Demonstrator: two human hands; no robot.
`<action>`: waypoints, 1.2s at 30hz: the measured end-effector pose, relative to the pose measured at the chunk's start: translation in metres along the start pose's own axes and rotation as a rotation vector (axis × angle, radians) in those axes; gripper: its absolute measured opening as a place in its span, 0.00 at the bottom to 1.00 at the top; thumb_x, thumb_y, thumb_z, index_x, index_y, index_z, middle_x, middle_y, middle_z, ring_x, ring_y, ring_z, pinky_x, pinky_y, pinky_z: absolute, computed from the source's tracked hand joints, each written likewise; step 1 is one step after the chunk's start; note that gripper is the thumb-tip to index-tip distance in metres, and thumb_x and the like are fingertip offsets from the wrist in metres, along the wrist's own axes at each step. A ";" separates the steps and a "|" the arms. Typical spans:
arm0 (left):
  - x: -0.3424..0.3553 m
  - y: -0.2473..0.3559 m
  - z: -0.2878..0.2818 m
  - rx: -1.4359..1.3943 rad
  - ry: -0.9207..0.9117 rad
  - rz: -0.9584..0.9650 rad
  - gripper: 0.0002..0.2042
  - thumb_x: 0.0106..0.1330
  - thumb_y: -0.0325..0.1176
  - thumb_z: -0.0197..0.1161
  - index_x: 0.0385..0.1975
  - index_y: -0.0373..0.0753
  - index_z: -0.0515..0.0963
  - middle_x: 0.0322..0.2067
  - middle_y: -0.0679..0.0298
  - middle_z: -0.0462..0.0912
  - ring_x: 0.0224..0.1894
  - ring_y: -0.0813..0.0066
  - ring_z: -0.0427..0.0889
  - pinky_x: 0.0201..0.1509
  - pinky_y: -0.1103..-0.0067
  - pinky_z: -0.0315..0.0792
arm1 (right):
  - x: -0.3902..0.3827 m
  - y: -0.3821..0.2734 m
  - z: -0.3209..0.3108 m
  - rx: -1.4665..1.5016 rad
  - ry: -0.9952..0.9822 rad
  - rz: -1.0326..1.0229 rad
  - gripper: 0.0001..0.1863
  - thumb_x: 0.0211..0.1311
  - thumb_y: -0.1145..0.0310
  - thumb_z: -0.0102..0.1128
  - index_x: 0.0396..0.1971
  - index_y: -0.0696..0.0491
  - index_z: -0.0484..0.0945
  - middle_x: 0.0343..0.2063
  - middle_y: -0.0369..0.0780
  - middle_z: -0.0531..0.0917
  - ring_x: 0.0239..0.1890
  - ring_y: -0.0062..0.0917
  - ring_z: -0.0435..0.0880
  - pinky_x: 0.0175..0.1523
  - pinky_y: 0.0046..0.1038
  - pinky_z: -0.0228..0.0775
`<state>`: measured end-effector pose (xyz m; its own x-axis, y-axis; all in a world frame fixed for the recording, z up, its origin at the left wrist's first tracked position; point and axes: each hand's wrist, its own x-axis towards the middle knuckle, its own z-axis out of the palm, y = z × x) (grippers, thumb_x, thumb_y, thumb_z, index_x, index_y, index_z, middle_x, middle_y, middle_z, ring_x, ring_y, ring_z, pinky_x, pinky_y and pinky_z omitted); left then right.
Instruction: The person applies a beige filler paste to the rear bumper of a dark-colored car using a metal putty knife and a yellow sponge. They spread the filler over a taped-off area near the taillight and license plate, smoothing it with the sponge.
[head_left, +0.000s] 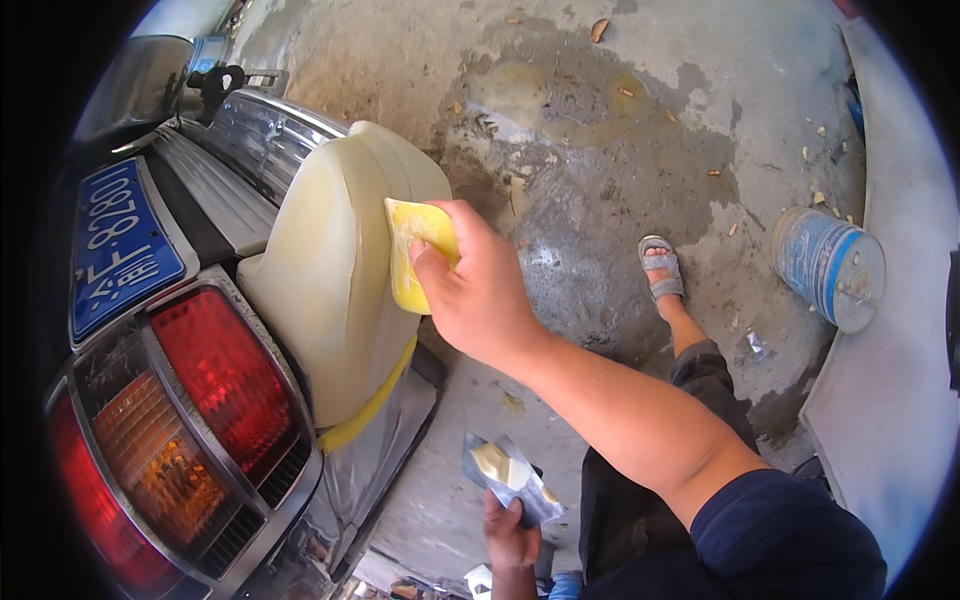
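My right hand [475, 285] pinches a yellow plastic putty spreader [445, 220], thumb on its near face. Its edge rests against the rounded, cream-coated body panel [310, 270] at the vehicle's rear corner. Yellow tape [370, 402] runs along the panel's lower edge. Lower down, away from the vehicle, my left hand [510, 535] is closed on a flat metal putty plate [535, 500]. A lump of cream putty [495, 462] sits on that plate. Part of the left-hand fingers is hidden beneath it.
A red and amber tail light [225, 365] and a blue licence plate [130, 245] are left of the panel. On the stained concrete floor [560, 180] a blue-and-white bucket [825, 265] lies tipped by a pale wall. My sandalled foot [660, 268] is on the floor.
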<state>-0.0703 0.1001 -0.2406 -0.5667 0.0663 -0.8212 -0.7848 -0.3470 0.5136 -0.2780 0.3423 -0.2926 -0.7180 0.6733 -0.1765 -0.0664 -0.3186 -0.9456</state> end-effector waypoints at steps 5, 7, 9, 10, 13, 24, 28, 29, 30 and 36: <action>-0.009 0.006 -0.007 -0.011 -0.006 0.024 0.28 0.61 0.17 0.56 0.63 0.36 0.65 0.58 0.55 0.74 0.60 0.60 0.74 0.66 0.65 0.67 | 0.048 -0.012 -0.029 -0.316 -0.078 0.022 0.15 0.63 0.71 0.52 0.48 0.58 0.74 0.38 0.52 0.83 0.43 0.45 0.83 0.47 0.40 0.74; -0.009 0.007 -0.007 -0.015 -0.026 0.028 0.28 0.60 0.17 0.56 0.63 0.36 0.65 0.58 0.55 0.74 0.60 0.60 0.74 0.67 0.65 0.66 | 0.085 -0.030 -0.033 -0.500 -0.188 -0.014 0.16 0.61 0.72 0.51 0.49 0.56 0.76 0.40 0.50 0.84 0.44 0.44 0.83 0.49 0.39 0.74; -0.009 0.004 -0.008 -0.022 -0.038 0.029 0.28 0.60 0.17 0.56 0.63 0.36 0.65 0.58 0.55 0.74 0.60 0.60 0.74 0.67 0.65 0.66 | 0.118 -0.038 -0.030 -0.508 -0.325 -0.059 0.17 0.59 0.73 0.50 0.49 0.54 0.77 0.39 0.50 0.84 0.43 0.43 0.83 0.50 0.38 0.74; -0.009 0.002 -0.010 -0.027 -0.041 0.026 0.28 0.60 0.17 0.56 0.63 0.36 0.65 0.58 0.55 0.74 0.60 0.60 0.74 0.67 0.65 0.66 | 0.129 -0.041 -0.027 -0.513 -0.395 -0.079 0.18 0.58 0.74 0.49 0.49 0.53 0.78 0.39 0.50 0.84 0.43 0.42 0.83 0.50 0.37 0.74; -0.011 -0.001 -0.004 -0.042 -0.029 0.020 0.28 0.61 0.18 0.57 0.64 0.37 0.65 0.58 0.55 0.74 0.60 0.61 0.74 0.67 0.65 0.66 | 0.144 -0.050 -0.014 -0.546 -0.563 -0.047 0.20 0.56 0.75 0.49 0.49 0.50 0.79 0.39 0.49 0.84 0.43 0.40 0.83 0.50 0.37 0.74; -0.020 -0.002 -0.022 -0.104 -0.058 0.006 0.27 0.61 0.19 0.58 0.63 0.37 0.65 0.58 0.56 0.75 0.59 0.60 0.75 0.66 0.65 0.68 | 0.074 -0.071 -0.014 -0.606 -0.485 -0.280 0.15 0.59 0.77 0.52 0.45 0.52 0.81 0.39 0.48 0.84 0.42 0.42 0.84 0.50 0.38 0.75; -0.022 0.000 -0.040 -0.114 -0.051 0.000 0.27 0.61 0.19 0.59 0.63 0.37 0.66 0.57 0.56 0.76 0.59 0.60 0.75 0.65 0.65 0.69 | 0.028 -0.060 -0.004 -0.646 -0.370 -0.446 0.15 0.59 0.80 0.50 0.43 0.57 0.81 0.39 0.48 0.84 0.42 0.42 0.84 0.49 0.38 0.76; -0.022 0.000 -0.045 -0.114 -0.046 -0.005 0.27 0.61 0.19 0.59 0.63 0.37 0.66 0.57 0.57 0.76 0.59 0.60 0.76 0.65 0.65 0.69 | 0.016 -0.049 0.002 -0.645 -0.308 -0.569 0.15 0.56 0.82 0.51 0.41 0.57 0.81 0.37 0.46 0.84 0.39 0.39 0.83 0.46 0.36 0.77; -0.024 0.000 -0.051 -0.120 -0.044 0.002 0.27 0.61 0.19 0.59 0.63 0.37 0.66 0.56 0.57 0.76 0.58 0.60 0.76 0.64 0.65 0.69 | 0.001 -0.044 0.011 -0.655 -0.303 -0.575 0.15 0.55 0.82 0.51 0.41 0.57 0.81 0.36 0.45 0.84 0.38 0.38 0.83 0.45 0.35 0.77; -0.027 0.003 -0.076 -0.122 -0.056 0.013 0.27 0.62 0.19 0.59 0.63 0.38 0.66 0.56 0.56 0.76 0.58 0.60 0.76 0.64 0.65 0.70 | -0.065 -0.021 0.038 -0.677 -0.183 -0.662 0.24 0.44 0.86 0.56 0.45 0.56 0.78 0.39 0.41 0.81 0.41 0.38 0.80 0.44 0.35 0.76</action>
<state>-0.0381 0.0262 -0.2355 -0.5922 0.1119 -0.7980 -0.7430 -0.4591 0.4870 -0.2560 0.2795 -0.2511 -0.7795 0.4457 0.4402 -0.1240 0.5790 -0.8058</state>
